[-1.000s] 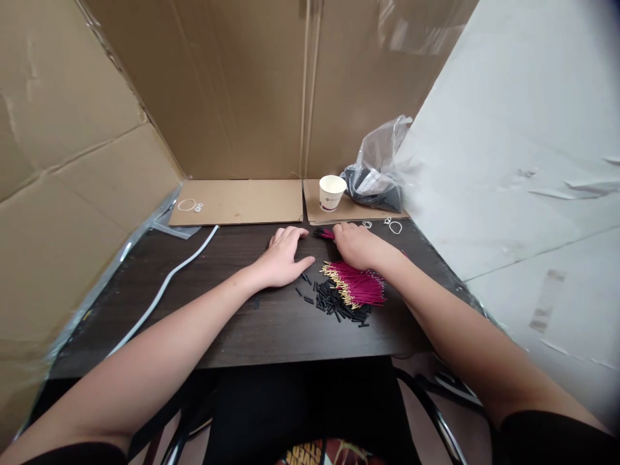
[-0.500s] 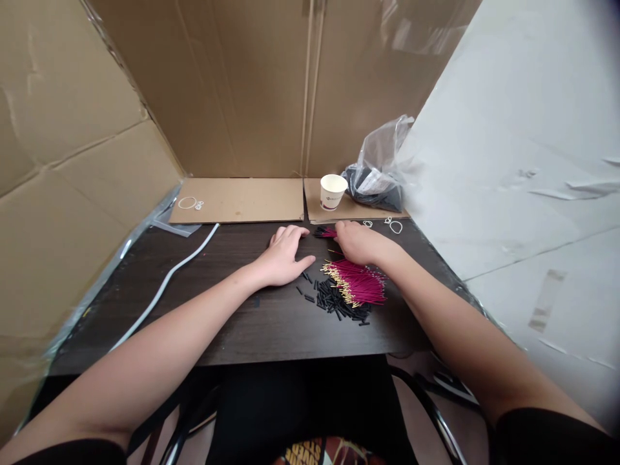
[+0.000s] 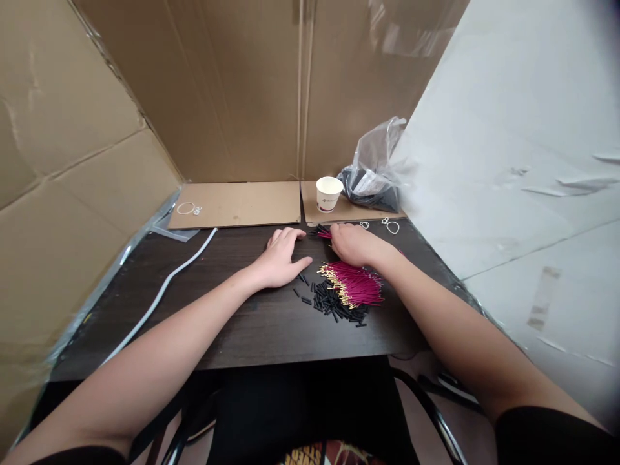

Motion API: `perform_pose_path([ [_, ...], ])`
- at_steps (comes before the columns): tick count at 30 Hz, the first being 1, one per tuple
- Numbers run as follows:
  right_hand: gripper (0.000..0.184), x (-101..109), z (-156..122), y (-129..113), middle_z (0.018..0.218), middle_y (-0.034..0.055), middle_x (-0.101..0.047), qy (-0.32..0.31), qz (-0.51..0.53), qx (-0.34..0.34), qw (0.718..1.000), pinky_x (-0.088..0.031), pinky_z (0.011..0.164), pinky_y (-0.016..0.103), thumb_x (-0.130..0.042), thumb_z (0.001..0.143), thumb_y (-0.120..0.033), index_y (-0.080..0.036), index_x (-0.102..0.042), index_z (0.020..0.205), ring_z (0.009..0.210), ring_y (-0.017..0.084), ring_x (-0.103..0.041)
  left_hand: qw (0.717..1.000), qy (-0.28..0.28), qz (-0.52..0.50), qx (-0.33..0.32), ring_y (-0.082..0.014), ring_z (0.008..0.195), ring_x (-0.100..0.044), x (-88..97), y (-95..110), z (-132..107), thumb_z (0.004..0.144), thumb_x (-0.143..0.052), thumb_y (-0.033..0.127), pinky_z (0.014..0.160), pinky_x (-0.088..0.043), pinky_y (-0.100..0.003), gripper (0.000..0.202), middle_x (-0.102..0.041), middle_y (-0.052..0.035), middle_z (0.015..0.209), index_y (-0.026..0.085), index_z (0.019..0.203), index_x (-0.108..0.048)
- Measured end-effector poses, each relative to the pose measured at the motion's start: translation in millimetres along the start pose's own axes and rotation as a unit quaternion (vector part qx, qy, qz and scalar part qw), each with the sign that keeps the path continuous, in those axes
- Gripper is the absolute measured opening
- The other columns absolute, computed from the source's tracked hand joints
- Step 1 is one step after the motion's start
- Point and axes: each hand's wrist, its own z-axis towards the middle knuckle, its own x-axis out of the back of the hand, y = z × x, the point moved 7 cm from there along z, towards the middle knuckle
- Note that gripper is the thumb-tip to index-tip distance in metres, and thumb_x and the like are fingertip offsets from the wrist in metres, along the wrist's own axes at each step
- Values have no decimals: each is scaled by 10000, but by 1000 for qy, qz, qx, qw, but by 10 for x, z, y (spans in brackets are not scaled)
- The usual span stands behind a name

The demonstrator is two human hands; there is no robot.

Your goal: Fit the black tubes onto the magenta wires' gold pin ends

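My right hand [image 3: 354, 244] is at the far side of the table, with its fingers bent down over magenta wires with black ends [image 3: 320, 231]. The fingertips are partly hidden behind the hand. My left hand [image 3: 279, 259] rests on the dark tabletop, thumb and fingers apart, holding nothing. Nearer to me lies a heap of magenta wires with gold-coloured ends [image 3: 357, 284], below my right wrist. Short black tubes [image 3: 334, 302] are piled at its near left edge, and several loose ones lie closer to my left hand.
A paper cup [image 3: 329, 195] and a clear plastic bag of black pieces [image 3: 372, 184] stand on a cardboard strip [image 3: 237, 203] at the back. Rubber bands [image 3: 392, 227] lie nearby. A pale cable [image 3: 167, 284] crosses the left side. Cardboard walls surround the table.
The whole view has shifted slightly. My right hand stays over the black-ended wires, and my left hand keeps its place on the table.
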Motion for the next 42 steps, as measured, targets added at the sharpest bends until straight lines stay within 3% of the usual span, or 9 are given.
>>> perform_pose_path([
  [4, 366, -3, -12, 6, 1262, 285, -745, 11, 3, 10, 1000, -415, 874, 417, -448, 1111, -252, -41, -633, 1346, 1112, 363, -697, 999, 27, -27, -5, -354, 1352, -615, 29, -10, 41, 1002, -745, 366, 1203, -521, -584, 444, -687, -160, 1423, 196, 1400, -648],
  [7, 363, -6, -20, 1, 1257, 282, -743, 24, 5, 20, 1000, -402, 871, 418, -425, 1118, -252, -44, -624, 1338, 1113, 364, -689, 995, 75, -63, -8, -275, 1144, -695, 94, -13, 98, 1034, -700, 298, 1077, -592, -493, 350, -744, -122, 1298, 196, 1368, -713],
  [10, 344, -2, -36, -24, 1232, 267, -748, 34, 3, 41, 999, -394, 857, 413, -413, 1125, -253, -52, -621, 1312, 1076, 353, -693, 990, 113, -85, -8, -216, 949, -699, 147, -15, 142, 1052, -702, 308, 981, -610, -438, 272, -785, -85, 1181, 205, 1288, -789],
  [13, 316, 9, -55, -53, 1221, 256, -749, 39, -1, 55, 998, -393, 856, 408, -434, 1114, -240, -60, -629, 1285, 1049, 341, -695, 987, 130, -91, -8, -203, 880, -694, 162, -16, 160, 1052, -722, 339, 944, -612, -427, 233, -808, -77, 1143, 212, 1215, -829],
  [29, 310, 31, -109, -188, 1203, 233, -750, 55, 14, 89, 994, -391, 855, 405, -419, 1119, -238, -86, -648, 1262, 1043, 331, -686, 985, 137, -101, -6, -200, 828, -689, 158, -12, 162, 1031, -734, 320, 877, -588, -400, 162, -831, -63, 1048, 216, 1063, -854],
  [34, 305, 42, -116, -109, 1193, 236, -756, 43, -11, 71, 996, -388, 859, 403, -405, 1123, -238, -85, -630, 1262, 1065, 335, -692, 979, 147, -131, 47, -166, 771, -654, 152, -90, 148, 986, -780, 346, 853, -593, -385, 300, -804, -76, 1128, 199, 1248, -767],
  [38, 319, 30, -109, -2, 1159, 240, -750, 34, 6, 58, 998, -396, 847, 407, -387, 1128, -257, -81, -620, 1255, 1038, 335, -686, 980, 136, -134, 63, -171, 802, -655, 146, -125, 135, 952, -788, 304, 860, -595, -391, 323, -783, -92, 1186, 198, 1248, -716],
  [42, 296, 46, -120, 112, 1103, 205, -731, 38, 104, 45, 993, -417, 805, 401, -374, 1127, -304, -127, -600, 1202, 926, 305, -653, 982, 128, -118, 75, -203, 870, -666, 170, -134, 149, 922, -813, 302, 916, -597, -431, 294, -785, -100, 1206, 202, 1190, -745],
])
